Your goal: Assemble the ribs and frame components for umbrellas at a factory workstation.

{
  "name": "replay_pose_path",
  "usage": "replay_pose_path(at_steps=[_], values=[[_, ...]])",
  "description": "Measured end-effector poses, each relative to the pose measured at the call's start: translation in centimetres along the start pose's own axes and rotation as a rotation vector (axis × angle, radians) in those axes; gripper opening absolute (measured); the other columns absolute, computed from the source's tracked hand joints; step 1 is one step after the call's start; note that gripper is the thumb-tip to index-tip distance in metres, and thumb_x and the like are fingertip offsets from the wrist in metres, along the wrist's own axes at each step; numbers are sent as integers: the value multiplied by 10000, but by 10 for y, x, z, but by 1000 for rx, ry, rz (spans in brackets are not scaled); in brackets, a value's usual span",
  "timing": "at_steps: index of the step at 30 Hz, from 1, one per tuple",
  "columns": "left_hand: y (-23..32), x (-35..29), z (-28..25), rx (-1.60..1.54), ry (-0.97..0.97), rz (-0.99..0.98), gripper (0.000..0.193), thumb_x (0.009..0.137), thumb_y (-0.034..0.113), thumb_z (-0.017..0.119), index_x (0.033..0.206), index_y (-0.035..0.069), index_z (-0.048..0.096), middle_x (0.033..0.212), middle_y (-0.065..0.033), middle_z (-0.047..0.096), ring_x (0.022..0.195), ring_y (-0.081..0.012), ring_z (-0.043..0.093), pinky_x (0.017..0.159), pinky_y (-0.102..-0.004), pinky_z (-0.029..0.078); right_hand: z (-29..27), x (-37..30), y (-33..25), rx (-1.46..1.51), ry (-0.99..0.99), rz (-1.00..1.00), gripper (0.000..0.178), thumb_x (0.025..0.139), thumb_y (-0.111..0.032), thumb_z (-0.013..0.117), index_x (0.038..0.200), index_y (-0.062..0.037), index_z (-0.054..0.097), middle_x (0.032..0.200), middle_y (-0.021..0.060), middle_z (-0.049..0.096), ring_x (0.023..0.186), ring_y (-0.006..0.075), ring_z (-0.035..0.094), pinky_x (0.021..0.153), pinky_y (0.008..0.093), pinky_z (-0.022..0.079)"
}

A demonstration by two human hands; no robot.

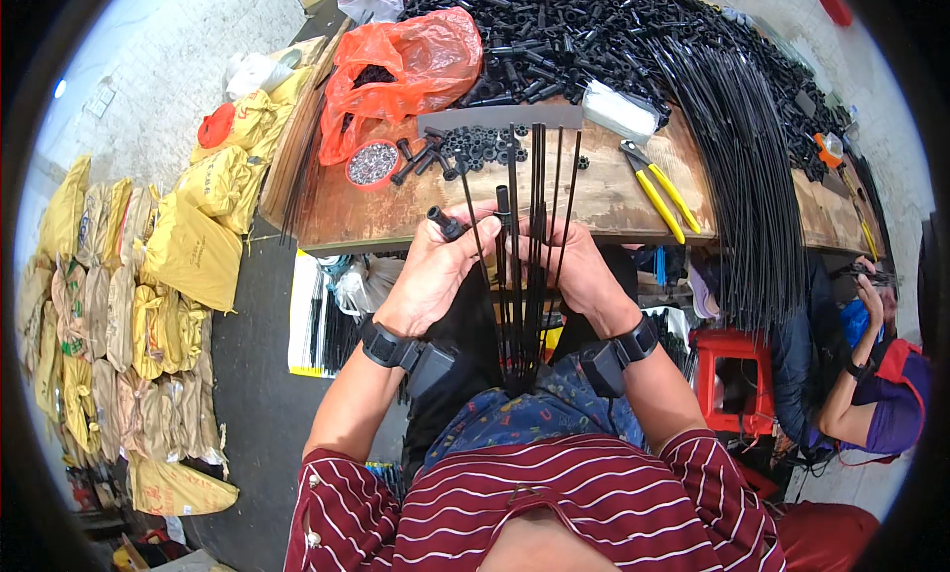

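My left hand is closed around a black plastic tubular fitting, which pokes out past the fingers. A bundle of thin black rods stands from my lap up past the table edge. My right hand is closed on these rods, its fingertips partly hidden behind them. Between my hands a thicker black tube stands upright, next to my left fingertips. On the table ahead lie small black round caps, several loose black fittings and a red-rimmed round tub of small shiny metal pieces.
Yellow-handled cutters lie right of my hands. Long black rods hang over the table edge beyond them. Black fittings are heaped behind an orange plastic bag. Yellow sacks stand left; a red stool and another person are right.
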State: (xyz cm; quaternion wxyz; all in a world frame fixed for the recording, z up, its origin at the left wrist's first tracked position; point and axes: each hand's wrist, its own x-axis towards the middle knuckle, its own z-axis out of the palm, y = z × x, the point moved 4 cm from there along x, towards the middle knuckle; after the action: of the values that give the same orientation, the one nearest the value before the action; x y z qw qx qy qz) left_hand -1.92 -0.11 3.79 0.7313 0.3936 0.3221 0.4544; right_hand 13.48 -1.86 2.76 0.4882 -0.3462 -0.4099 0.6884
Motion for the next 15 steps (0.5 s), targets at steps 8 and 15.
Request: replay_pose_path(at_steps=[8, 15], values=[[-4, 5, -10, -116, -106, -62, 305, 888, 95, 650, 1168, -3, 578, 1045, -40, 654, 944, -114, 610, 843, -247, 484, 0, 5, 5, -34, -6, 95, 120, 841, -164, 718, 903, -70, 675, 762, -15, 653, 662, 64, 589, 604, 214, 472], [-6, 1, -21, -123, -118, -45, 326, 897, 93, 631, 1193, -10, 542, 1068, -73, 644, 977, -154, 619, 875, -287, 498, 6, -2, 0, -82, -70, 46, 102, 833, -152, 721, 877, -70, 678, 746, -22, 639, 640, 57, 569, 600, 209, 461]])
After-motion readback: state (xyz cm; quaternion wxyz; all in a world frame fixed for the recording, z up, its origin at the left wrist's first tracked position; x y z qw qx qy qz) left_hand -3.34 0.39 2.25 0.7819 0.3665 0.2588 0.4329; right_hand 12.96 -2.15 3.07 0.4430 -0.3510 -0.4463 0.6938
